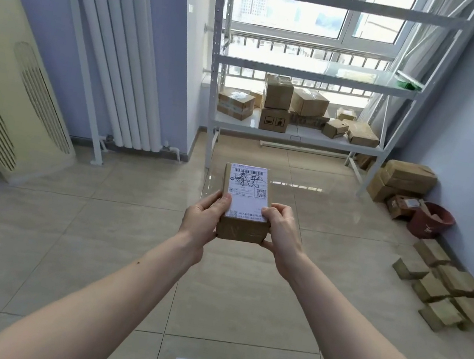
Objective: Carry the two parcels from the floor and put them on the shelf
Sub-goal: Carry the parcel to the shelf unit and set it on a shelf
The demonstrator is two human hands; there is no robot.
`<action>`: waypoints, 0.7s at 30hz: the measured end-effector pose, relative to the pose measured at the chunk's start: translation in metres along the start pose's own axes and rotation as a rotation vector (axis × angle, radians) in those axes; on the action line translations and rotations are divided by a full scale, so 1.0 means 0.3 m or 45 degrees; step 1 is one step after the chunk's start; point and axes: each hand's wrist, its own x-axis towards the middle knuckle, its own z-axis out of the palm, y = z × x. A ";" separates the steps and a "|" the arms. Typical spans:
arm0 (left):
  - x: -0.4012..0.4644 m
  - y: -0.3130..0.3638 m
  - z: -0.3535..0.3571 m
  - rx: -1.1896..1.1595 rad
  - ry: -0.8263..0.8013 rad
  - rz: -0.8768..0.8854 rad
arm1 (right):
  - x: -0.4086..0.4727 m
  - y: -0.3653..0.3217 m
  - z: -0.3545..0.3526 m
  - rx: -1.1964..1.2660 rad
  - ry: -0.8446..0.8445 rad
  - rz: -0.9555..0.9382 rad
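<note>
A: Why does the person's left hand sit on that side of the parcel?

B: Its fingers curl round the parcel's left edge, thumb lying on top beside the label. That grip probably steadies the box, so it stays level with the label facing up.

A: So the parcel is off the floor?

B: Yes. It hangs in the air between the two hands, held out ahead of the person, with bare tiled floor below it.

A: And the right hand?

B: It mirrors the other: fingers wrapped round the right edge, thumb on the top face. Two hands on so small a box looks like care more than need.

A: Where is the shelf from there?

B: Straight beyond the hands, well apart from them. Its lower board already holds cardboard boxes, so a gap there would suit. Farther right of the right hand, more boxes lie along the wall; the second parcel may be among them, though that cannot be told.
</note>
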 end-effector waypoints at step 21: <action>1.206 0.439 0.099 0.120 -0.012 0.003 | 1.152 -0.310 0.314 0.086 0.036 -0.068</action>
